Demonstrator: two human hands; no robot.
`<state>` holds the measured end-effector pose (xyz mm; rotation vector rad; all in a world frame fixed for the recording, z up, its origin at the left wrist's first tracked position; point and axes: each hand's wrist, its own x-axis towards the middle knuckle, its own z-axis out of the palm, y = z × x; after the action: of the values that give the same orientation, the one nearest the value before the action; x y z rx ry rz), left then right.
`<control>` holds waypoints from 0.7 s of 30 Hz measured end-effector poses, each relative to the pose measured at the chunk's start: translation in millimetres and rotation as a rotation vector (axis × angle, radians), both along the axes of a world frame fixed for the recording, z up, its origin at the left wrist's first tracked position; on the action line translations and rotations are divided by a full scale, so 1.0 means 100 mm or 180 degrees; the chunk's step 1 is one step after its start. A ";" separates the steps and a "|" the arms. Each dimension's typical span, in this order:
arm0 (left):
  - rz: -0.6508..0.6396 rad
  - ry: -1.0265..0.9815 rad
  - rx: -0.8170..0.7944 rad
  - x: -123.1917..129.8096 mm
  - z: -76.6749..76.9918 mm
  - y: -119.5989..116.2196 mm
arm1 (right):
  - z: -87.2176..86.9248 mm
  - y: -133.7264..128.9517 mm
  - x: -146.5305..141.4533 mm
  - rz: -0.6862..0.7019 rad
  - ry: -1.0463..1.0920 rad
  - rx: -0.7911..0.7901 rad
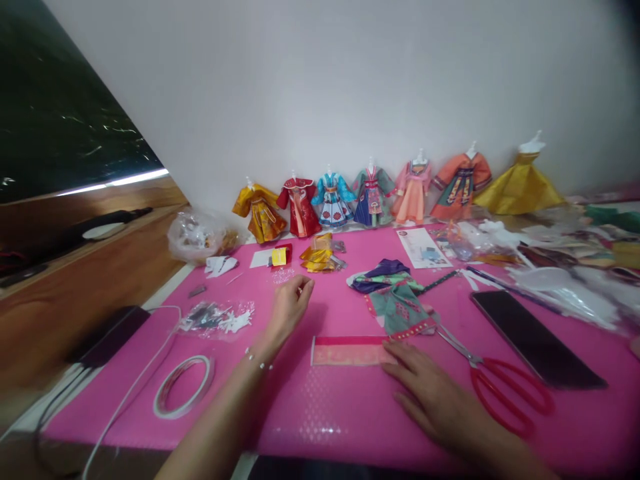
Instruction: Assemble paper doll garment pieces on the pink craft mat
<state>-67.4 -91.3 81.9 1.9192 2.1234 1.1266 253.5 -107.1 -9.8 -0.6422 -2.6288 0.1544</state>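
My left hand (293, 305) hovers over the middle of the pink table mat (280, 393), its fingers curled together in a pinch. Whatever may be between them is too small to make out. My right hand (425, 385) lies flat with fingers stretched out, its fingertips on the right end of a fabric strip (347, 351). The strip is peach with a dark pink upper band and lies flat. Behind it is a heap of green and purple fabric pieces (403, 303). Red-handled scissors (505, 383) lie right of my right hand, their blades touching near the green cloth.
Several small dressed doll forms (334, 200) stand along the wall. A tape roll (184, 387) and a bag of small white parts (217, 318) are at the left. On the right are a black phone (535, 339), a printed card (423, 248) and piled scraps (565, 253).
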 end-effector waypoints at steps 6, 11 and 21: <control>-0.0878 0.0609 -0.0427 0.13 0.06 -0.25 | -0.03 -0.02 0.01 -0.0080 0.0087 -0.0114; -0.1802 0.1047 -0.0821 0.36 -0.07 -0.69 | -0.04 -0.01 0.01 -0.0050 0.0085 -0.0132; -0.1809 0.1653 -0.1159 0.28 -0.22 -1.03 | -0.02 -0.01 0.00 -0.0047 0.0266 -0.0309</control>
<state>-39.0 -194.7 60.1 2.5454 1.5955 0.1365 253.9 -108.6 -11.9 -0.6725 -2.5482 0.2996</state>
